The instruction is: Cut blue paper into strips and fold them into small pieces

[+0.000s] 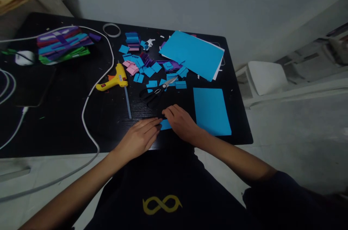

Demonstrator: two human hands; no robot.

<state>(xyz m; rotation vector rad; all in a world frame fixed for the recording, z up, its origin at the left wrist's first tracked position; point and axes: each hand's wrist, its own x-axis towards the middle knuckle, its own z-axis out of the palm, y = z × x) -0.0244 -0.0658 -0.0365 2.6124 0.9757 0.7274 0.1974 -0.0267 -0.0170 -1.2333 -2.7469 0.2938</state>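
My left hand [140, 136], right hand [179, 121] meet over blue paper strip [165, 125]; can't tell if pinched. Likely folding; next move calls for even pressure.

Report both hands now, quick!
Left hand: fingers extended at the small blue rectangular paper piece; grip can't be told.
Right hand: fingers bent over its right side; grip can't be told.

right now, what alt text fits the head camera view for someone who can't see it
A person's left hand and right hand touch a blue paper piece on a black table. Beyond lie scissors, a yellow glue gun and scattered small paper pieces; a blue sheet lies right.
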